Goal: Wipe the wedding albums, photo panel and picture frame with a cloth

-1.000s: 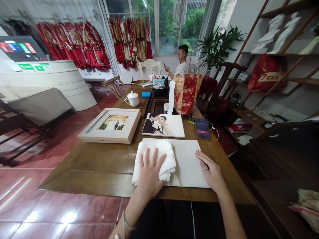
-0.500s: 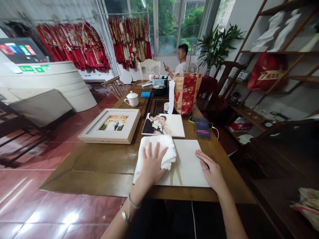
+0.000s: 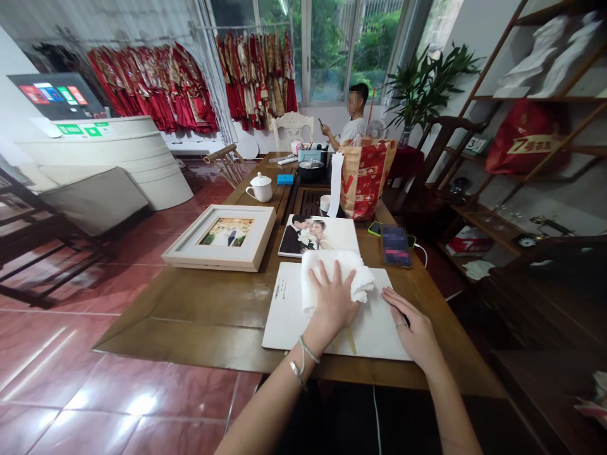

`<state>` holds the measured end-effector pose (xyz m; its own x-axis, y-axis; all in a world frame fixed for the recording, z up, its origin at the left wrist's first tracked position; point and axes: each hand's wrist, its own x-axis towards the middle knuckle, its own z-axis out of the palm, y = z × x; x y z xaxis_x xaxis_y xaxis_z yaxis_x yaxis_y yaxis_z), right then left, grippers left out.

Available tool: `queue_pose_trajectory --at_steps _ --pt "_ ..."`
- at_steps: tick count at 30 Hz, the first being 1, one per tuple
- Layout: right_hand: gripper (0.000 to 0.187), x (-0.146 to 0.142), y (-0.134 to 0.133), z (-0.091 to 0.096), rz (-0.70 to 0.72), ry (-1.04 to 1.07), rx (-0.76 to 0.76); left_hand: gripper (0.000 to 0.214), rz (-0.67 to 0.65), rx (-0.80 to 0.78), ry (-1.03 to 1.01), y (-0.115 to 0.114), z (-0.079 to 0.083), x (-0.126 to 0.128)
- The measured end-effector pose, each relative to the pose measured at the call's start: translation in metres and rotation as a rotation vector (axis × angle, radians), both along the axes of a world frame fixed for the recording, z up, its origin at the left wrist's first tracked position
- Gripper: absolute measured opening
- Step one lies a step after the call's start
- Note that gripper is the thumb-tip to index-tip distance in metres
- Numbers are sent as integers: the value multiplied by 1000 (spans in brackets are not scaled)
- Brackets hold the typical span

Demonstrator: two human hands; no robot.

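Observation:
My left hand (image 3: 332,297) lies with fingers spread on a folded white towel (image 3: 310,268), pressing it against a pale flat board (image 3: 284,322). A small printed label shows on the left part of this board, and tan marks show near its front edge. At the board's right side rests my right hand (image 3: 413,325), fingers stretched out over the edge; a small dark patch shows by its thumb. Just behind the board is a wedding photo panel (image 3: 344,235). To the left sits a light wood picture frame (image 3: 190,256) with a small photo inside.
Phones (image 3: 397,246) lie on the wooden table (image 3: 190,316) at the right, one with a white cable. Farther back stand a red and tan paper bag (image 3: 367,180), a lidded white cup (image 3: 260,188) and a blue box (image 3: 285,179). A person (image 3: 353,126) sits beyond, holding a phone.
My left hand and the towel have slid right across the board, uncovering the label at its left. My right hand stays at the board's right edge. The whole view has shifted slightly.

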<state>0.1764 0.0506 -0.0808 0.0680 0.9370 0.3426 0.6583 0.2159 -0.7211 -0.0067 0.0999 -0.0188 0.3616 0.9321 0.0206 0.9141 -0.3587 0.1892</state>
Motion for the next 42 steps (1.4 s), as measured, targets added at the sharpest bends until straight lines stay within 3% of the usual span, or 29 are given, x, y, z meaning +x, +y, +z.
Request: queue_pose_trajectory --at_steps 3,7,11,16,21,26,29,33,37,42 --pt "37 1 1 -1 -4 -5 1 65 -21 13 -6 1 0 10" --pt "34 4 2 -7 -62 -21 12 63 -146 11 -36 0 -2 30" --pt "37 5 3 -11 -96 -53 20 63 -141 20 -46 0 -4 47" --pt "37 3 2 -7 -70 -44 17 63 -138 -20 31 -9 4 43" --pt "43 3 1 -3 -11 40 14 72 -143 -93 112 -47 16 24" --pt "44 7 0 -5 79 114 32 82 -290 -314 84 -98 31 3" --pt "46 9 0 -6 134 132 37 87 -316 -373 47 -112 35 -1" --pt "45 7 0 -7 79 127 22 79 -206 -294 51 -98 29 12" --pt "45 3 0 -6 -12 58 25 71 -109 -190 46 -57 23 30" --pt "31 1 2 -6 -125 -55 80 60 -230 -187 -33 -2 21 31"
